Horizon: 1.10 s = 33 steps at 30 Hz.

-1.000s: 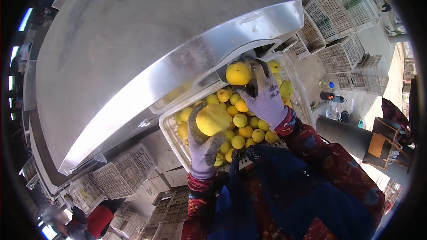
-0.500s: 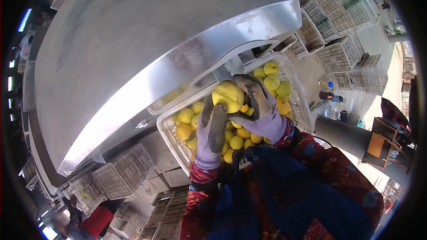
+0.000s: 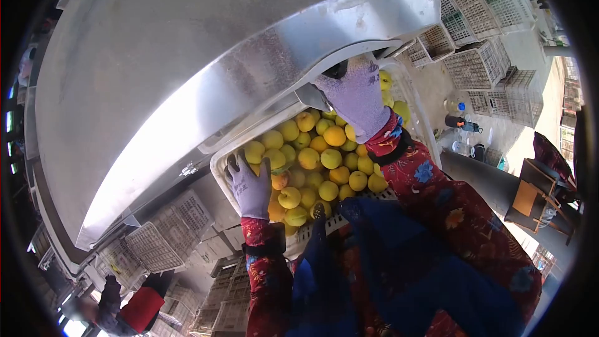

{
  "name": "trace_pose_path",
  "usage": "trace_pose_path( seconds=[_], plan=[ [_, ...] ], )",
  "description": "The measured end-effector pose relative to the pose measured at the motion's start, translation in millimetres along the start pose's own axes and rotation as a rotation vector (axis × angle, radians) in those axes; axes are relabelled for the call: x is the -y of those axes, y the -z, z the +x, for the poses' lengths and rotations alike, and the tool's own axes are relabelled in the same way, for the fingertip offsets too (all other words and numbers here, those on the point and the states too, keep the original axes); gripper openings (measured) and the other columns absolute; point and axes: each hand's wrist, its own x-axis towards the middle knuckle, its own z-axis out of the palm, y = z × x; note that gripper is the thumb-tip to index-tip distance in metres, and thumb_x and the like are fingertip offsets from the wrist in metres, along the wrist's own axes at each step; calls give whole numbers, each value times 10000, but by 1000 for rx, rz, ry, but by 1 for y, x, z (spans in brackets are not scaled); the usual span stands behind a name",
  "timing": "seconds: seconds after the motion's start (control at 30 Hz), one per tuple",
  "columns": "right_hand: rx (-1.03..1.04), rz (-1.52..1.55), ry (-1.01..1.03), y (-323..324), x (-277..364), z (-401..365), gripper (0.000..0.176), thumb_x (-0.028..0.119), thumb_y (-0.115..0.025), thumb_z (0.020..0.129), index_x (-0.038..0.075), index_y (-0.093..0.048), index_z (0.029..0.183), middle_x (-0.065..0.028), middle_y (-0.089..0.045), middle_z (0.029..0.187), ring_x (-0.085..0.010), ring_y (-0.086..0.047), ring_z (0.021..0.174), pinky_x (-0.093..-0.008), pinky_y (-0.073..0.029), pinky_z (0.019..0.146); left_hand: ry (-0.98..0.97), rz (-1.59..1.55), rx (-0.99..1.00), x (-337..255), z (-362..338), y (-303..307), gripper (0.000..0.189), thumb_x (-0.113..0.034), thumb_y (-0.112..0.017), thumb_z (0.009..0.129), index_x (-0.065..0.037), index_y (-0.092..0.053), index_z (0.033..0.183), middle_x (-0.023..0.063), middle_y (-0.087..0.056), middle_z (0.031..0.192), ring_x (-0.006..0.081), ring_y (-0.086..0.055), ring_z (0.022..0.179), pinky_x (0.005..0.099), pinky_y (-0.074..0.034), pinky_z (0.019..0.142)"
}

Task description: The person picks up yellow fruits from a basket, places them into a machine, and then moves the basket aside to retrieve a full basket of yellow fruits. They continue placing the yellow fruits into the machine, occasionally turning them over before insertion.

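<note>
A white plastic crate (image 3: 219,171) full of yellow peaches (image 3: 309,158) lies below the metal table edge. My left hand (image 3: 248,188), in a lilac glove with dark fingertips, rests over the peaches at the crate's left end, its fingers spread. My right hand (image 3: 359,95), gloved the same way, reaches to the crate's far side, just under the table edge. Its fingers are mostly hidden there, so what they hold, if anything, does not show.
A large metal table (image 3: 187,43) overhangs the crate. White crates (image 3: 480,65) are stacked at right, and others (image 3: 165,237) at lower left. Bottles (image 3: 462,123) stand on the floor at right. Another person in a red garment (image 3: 142,307) is at lower left.
The large peach earlier between both hands is no longer seen there. My left hand has moved left and down onto the peaches; my right hand has moved up toward the table edge.
</note>
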Motion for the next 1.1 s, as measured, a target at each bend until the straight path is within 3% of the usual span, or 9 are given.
trace_pose_path(
  seconds=[0.13, 0.17, 0.3, 0.4, 0.43, 0.83, 0.93, 1.0, 1.1],
  plan=[
    [-48, 503, -323, 23, 16, -36, 363, 222, -732, 874, -2, -587, 1119, -164, -658, 1039, -353, -650, 804, -435, -523, 741, 20, 341, 200, 29, 9, -51, 686, -274, -626, 872, -43, -401, 1477, 219, -474, 1397, 406, -433, 1297, 509, -374, 1057],
    [40, 225, -52, 23, -6, -55, 342, 167, -690, 883, 8, -565, 1159, -170, -653, 1065, -339, -663, 815, -425, -524, 709, 61, 364, 275, 21, 12, -42, 676, -255, -595, 884, -116, -374, 1509, 210, -498, 1352, 389, -476, 1243, 499, -395, 1022],
    [969, -486, -107, -15, -62, -128, 468, 206, -618, 873, 57, -508, 1303, -169, -625, 1193, -360, -693, 929, -416, -539, 661, 135, 408, 337, 13, 26, -43, 645, -279, -625, 887, -140, -417, 1482, 188, -554, 1231, 381, -518, 1178, 514, -403, 1003],
    [1184, -915, 13, -69, -111, -171, 559, 224, -610, 860, 71, -469, 1379, -181, -593, 1299, -345, -676, 1043, -425, -547, 735, 35, 372, 299, 19, 19, -38, 640, -308, -648, 885, -140, -437, 1465, 191, -564, 1215, 385, -521, 1171, 522, -411, 988],
    [1330, -781, -161, -67, -102, -150, 623, 206, -609, 863, 62, -427, 1441, -196, -548, 1393, -307, -654, 1120, -432, -545, 809, 45, 329, 309, 16, 19, -31, 633, -325, -658, 882, -138, -450, 1450, 207, -552, 1233, 390, -538, 1151, 536, -416, 978],
    [713, 983, -634, 74, -23, -115, 779, -31, -782, 747, 27, -417, 1432, -98, -424, 1481, -215, -425, 1369, -384, -423, 1106, 14, 121, 147, 12, 11, -19, 601, -270, -686, 881, -39, -458, 1386, 161, -548, 1295, 326, -614, 1098, 449, -502, 892],
    [694, 736, -307, 84, -13, -106, 758, 43, -762, 784, 23, -400, 1450, -120, -474, 1442, -222, -437, 1362, -369, -360, 1134, -53, -770, 168, 6, -8, 13, 596, -264, -680, 925, -8, -428, 1400, 142, -546, 1309, 249, -577, 1145, 355, -486, 963],
    [688, 810, -312, 86, -5, -103, 756, 52, -762, 791, 28, -398, 1453, -128, -464, 1452, -236, -431, 1368, -375, -346, 1143, 81, -1304, 308, -29, -32, 47, 593, -197, -677, 923, -22, -410, 1423, 117, -522, 1321, 211, -519, 1199, 346, -450, 1017],
    [645, 901, -365, 80, 10, -104, 766, 89, -783, 788, 30, -402, 1450, -140, -450, 1466, -256, -420, 1379, -386, -331, 1155, 34, -1586, 358, -72, -55, 76, 589, -96, -670, 907, -45, -374, 1413, 109, -528, 1278, 204, -550, 1141, 345, -480, 980]
  ],
)
